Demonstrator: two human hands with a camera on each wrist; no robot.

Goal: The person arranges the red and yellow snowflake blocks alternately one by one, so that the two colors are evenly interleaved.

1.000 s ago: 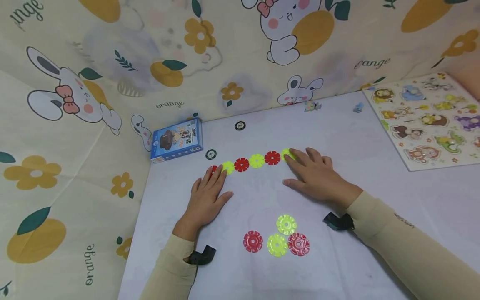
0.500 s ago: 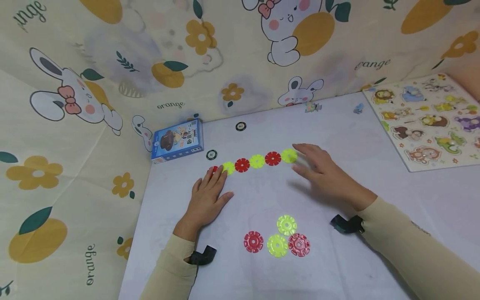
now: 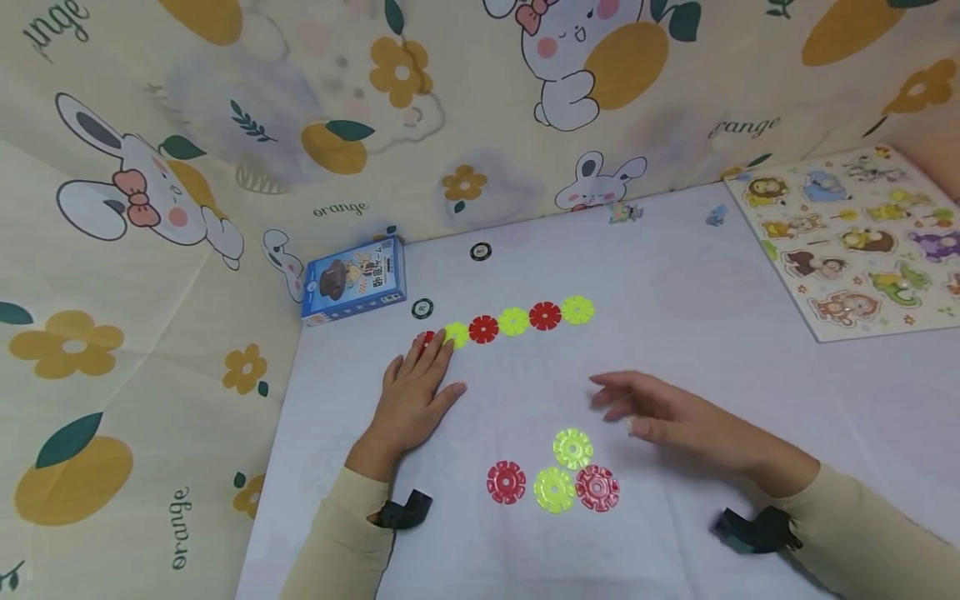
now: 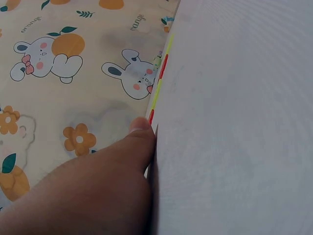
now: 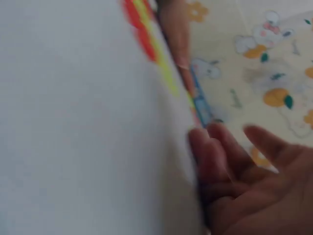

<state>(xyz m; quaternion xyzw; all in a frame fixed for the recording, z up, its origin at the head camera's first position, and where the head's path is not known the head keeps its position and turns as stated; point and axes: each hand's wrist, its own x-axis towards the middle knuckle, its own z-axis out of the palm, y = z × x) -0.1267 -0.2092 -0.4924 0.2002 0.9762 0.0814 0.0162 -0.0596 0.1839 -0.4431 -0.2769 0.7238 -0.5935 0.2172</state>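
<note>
A row of notched plastic discs, red and yellow-green by turns, lies across the table, with a yellow-green disc [image 3: 577, 310] at its right end. My left hand [image 3: 411, 408] lies flat, its straight fingertips over the red disc [image 3: 425, 340] at the left end, hiding part of it and touching the yellow-green disc [image 3: 456, 335] beside it. My right hand [image 3: 667, 412] hovers over the table, fingers loosely bent and holding nothing. Nearer me sit several loose discs: a red disc [image 3: 506, 482], two yellow-green ones, and another red disc [image 3: 597, 488].
A blue card-game box [image 3: 354, 281] stands at the back left, near two black round chips, one chip [image 3: 422, 308] just behind the row. An animal puzzle board [image 3: 855, 242] lies at the right. Small puzzle pieces [image 3: 626, 213] rest along the back by the patterned cloth.
My right hand has lifted off the row's right-end disc and moved back toward me and to the right, near the loose discs. The left hand has stayed in place.
</note>
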